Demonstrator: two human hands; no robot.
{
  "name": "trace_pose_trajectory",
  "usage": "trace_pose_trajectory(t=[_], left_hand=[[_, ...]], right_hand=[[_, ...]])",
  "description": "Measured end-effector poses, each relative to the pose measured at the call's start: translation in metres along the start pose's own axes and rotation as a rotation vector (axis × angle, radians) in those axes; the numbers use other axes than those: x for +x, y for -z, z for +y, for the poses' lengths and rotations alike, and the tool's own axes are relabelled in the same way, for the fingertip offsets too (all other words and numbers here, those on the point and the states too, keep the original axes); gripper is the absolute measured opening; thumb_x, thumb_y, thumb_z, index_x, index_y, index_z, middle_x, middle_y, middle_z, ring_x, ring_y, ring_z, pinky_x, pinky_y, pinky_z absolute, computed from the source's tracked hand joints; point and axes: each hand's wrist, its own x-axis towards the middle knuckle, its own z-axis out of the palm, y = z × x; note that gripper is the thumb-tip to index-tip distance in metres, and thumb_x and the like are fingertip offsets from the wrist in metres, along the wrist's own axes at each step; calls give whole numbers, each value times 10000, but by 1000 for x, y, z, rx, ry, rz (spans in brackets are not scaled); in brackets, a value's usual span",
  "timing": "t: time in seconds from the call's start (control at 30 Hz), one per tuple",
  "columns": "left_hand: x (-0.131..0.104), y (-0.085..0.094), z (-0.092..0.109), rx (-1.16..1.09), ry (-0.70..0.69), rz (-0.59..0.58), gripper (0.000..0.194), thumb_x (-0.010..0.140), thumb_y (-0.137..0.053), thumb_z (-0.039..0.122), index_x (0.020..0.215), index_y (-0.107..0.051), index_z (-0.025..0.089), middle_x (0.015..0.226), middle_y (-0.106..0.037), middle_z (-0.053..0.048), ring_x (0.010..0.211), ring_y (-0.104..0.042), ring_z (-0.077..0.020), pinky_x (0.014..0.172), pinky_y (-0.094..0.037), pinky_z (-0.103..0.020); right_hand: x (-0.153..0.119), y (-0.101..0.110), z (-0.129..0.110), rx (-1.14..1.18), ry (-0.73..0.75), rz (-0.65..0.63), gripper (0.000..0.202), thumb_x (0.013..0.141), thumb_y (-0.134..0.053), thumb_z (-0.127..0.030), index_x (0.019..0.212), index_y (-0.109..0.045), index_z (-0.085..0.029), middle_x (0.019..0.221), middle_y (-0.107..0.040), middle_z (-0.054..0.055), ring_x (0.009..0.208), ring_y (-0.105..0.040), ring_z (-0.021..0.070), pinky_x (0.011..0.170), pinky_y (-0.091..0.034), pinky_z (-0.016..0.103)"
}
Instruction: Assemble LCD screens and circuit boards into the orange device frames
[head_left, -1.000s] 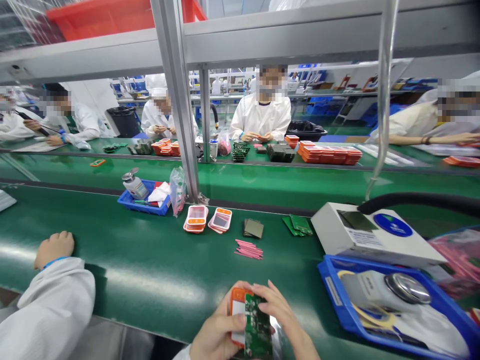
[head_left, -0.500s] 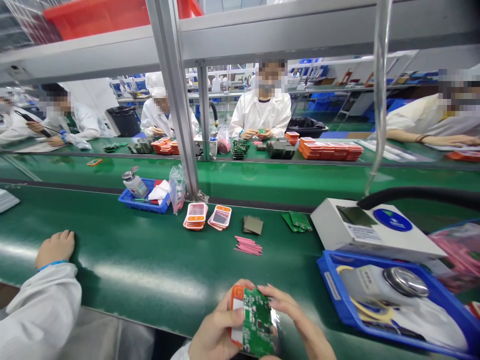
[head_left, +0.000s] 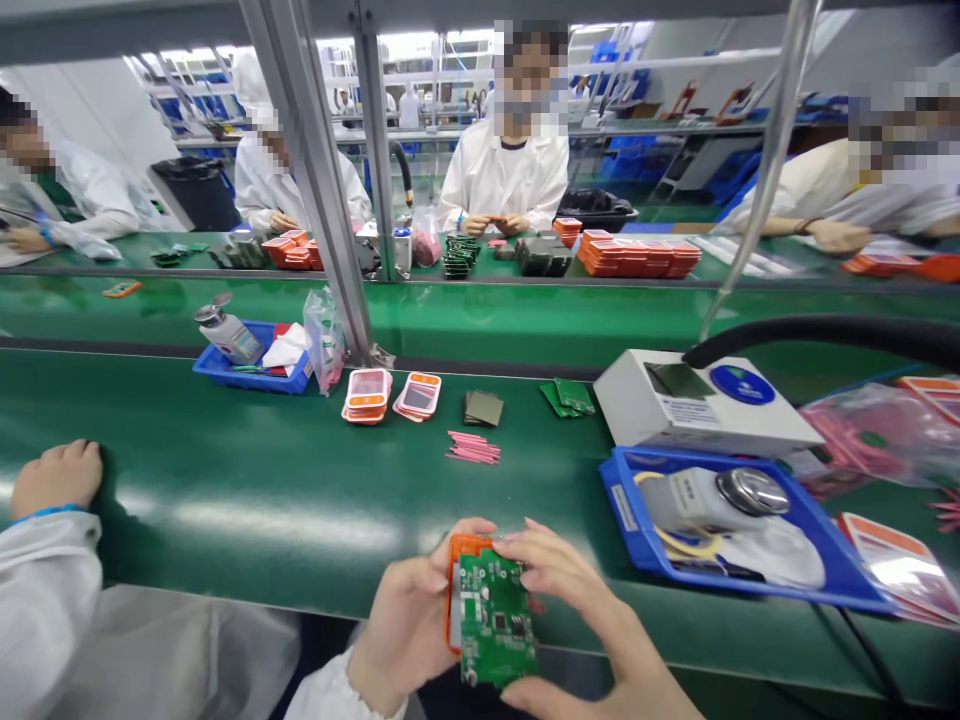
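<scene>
Near the table's front edge, my left hand (head_left: 397, 615) is closed round an orange casing (head_left: 454, 620) with a pale inside. A green circuit board (head_left: 496, 640) lies over most of that casing, offset to the right and downward. My right hand (head_left: 592, 625) grips the board, fingers at its upper right and thumb at its lower edge. Beyond my hands lie pink strips (head_left: 472, 449), a stack of grey-brown square plates (head_left: 482, 409), and several green boards (head_left: 568, 397). Two stacks of orange-and-white frames, a left stack (head_left: 367, 396) and a right stack (head_left: 418, 396), stand beside them.
At right are a blue tray (head_left: 622, 515) with a dispenser bottle (head_left: 701, 500), and a white box (head_left: 637, 410) with a black hose. A metal post (head_left: 315, 190) rises behind the frames. A co-worker's hand (head_left: 60, 475) rests at left. Other people sit opposite.
My view has tipped down and turned right. My left thumb has moved off the board onto the casing's side. My right fingers now lie closer over the board's upper right.
</scene>
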Motion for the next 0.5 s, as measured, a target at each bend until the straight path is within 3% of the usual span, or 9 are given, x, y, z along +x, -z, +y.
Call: trace_pose_trajectory(t=[0.2, 0.5], left_hand=[[-6, -14, 5, 119, 25, 13, 534, 708, -319, 168, 1164, -585, 252, 1017, -689, 0, 1070, -591, -314, 887, -361, -486], [-3, -3, -1, -13, -3, 23, 453, 649, -540, 199, 1096, -609, 219, 1038, -679, -55, 968, -652, -276, 930, -414, -461]], right_hand=[[3, -3, -1, -104, 59, -28, 435, 822, -684, -313, 1187, -482, -191, 1242, -635, 95, 1321, -466, 220, 1114, -391, 403], [7, -4, -3, -168, 120, -41, 364, 825, -676, -305, 1138, -530, -190, 1215, -649, 103, 1289, -498, 252, 1090, -422, 463]])
